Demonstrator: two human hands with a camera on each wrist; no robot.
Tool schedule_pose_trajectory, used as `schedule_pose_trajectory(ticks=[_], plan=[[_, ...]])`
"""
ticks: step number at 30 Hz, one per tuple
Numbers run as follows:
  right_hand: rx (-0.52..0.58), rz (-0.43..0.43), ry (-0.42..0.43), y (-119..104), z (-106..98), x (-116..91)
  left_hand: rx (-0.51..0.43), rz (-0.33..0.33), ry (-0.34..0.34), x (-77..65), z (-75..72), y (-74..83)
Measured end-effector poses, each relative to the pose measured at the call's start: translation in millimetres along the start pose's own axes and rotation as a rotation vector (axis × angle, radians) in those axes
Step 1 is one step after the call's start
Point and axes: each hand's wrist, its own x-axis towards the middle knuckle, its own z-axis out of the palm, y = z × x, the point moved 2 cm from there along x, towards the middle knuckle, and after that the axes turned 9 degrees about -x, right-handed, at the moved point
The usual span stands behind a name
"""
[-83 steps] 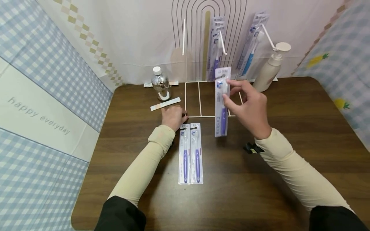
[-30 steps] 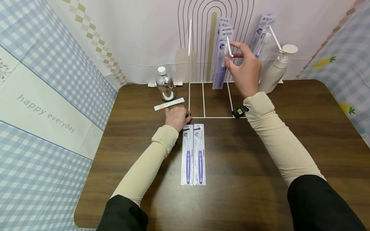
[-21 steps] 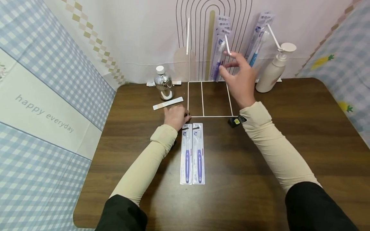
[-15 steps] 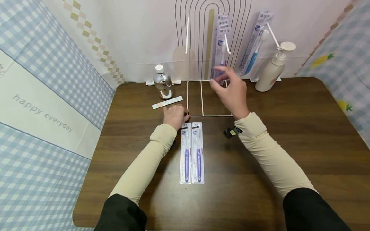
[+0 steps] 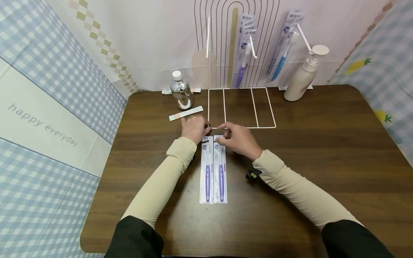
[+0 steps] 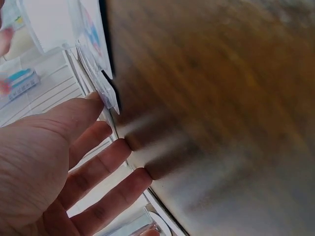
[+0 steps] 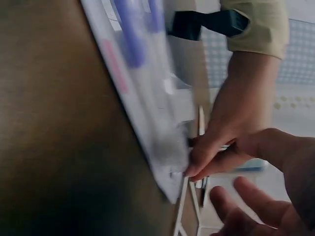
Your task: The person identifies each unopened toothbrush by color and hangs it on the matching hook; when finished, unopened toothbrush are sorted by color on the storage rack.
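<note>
Two packaged toothbrushes with purple handles lie side by side on the table, a left pack [image 5: 207, 175] and a right pack [image 5: 221, 175]. My right hand [image 5: 240, 141] is at the top end of the right pack, thumb over its hanger hole; in the right wrist view its fingers [image 7: 261, 201] are apart. At the front left corner of a white wire rack [image 5: 257, 127] rests my left hand [image 5: 193, 129], with its fingers [image 6: 106, 162] fairly straight and their tips down on the tabletop edge of the wire. Purple-handled packs [image 5: 240, 73] hang on the rack's middle hook.
Packs with a blue toothbrush [image 5: 280, 68] hang on the right hook, beside a cream pump bottle [image 5: 300, 80]. The left hook [image 5: 208, 37] carries no pack. A silver bottle [image 5: 181, 94] and a paper strip [image 5: 186, 113] stand and lie left of the rack.
My right hand carried a purple toothbrush pack to the middle hook, let it go there, then came down and left to the packs on the table. The left hand stayed put.
</note>
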Motion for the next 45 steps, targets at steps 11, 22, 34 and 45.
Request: schedule_pose_trajectory(ticks=[11,22,34,45], plan=[[-0.107,0.005,-0.184,10,16,-11,0.003,-0.011,0.005,0.5,-0.9,0.1],[-0.077,-0.011,-0.149,15,19,-12,-0.005,-0.017,-0.012,1.1,1.2,-0.3],[0.031,0.038,-0.015,23,-8,-23,-0.012,-0.001,0.000,-0.5,-0.1,-0.4],[-0.075,-0.194,0.415,14,-75,-31,-0.017,0.005,0.008,-2.1,-0.5,0.4]])
